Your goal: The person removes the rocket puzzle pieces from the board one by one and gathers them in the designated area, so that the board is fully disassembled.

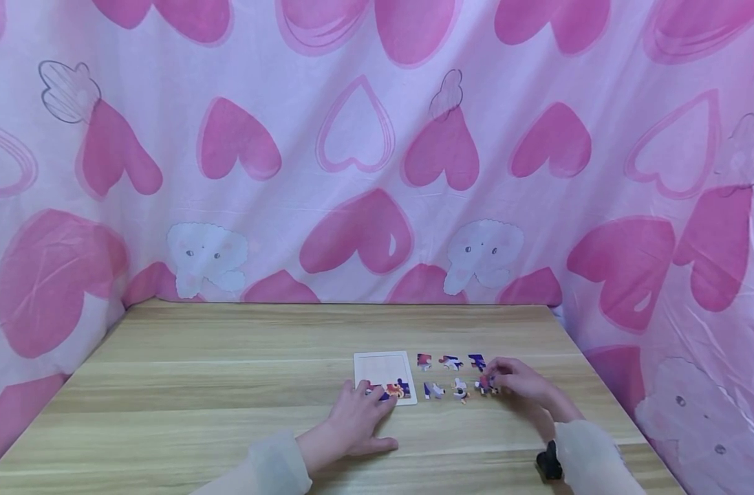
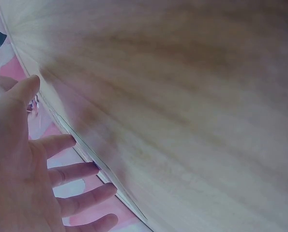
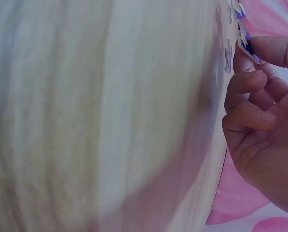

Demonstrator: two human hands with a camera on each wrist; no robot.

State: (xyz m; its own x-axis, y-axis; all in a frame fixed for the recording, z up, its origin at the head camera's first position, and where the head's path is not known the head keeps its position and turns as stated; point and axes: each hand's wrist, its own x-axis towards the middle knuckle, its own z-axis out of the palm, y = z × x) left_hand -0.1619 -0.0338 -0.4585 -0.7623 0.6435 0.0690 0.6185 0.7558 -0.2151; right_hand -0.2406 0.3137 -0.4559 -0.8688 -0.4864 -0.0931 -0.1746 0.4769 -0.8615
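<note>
Left hand (image 1: 356, 418) splayed at square white tray (image 1: 383, 365), right hand (image 1: 524, 382), three o'clock, edge-pinching probably light, stiff purple jigsaw piece (image 3: 246, 47)!

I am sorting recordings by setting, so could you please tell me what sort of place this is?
Probably an indoor table workspace, perhaps screened off for recording: pink heart-print fabric hangs behind a wood-grain table and at its sides, and jigsaw pieces lie beside a puzzle tray.
</note>
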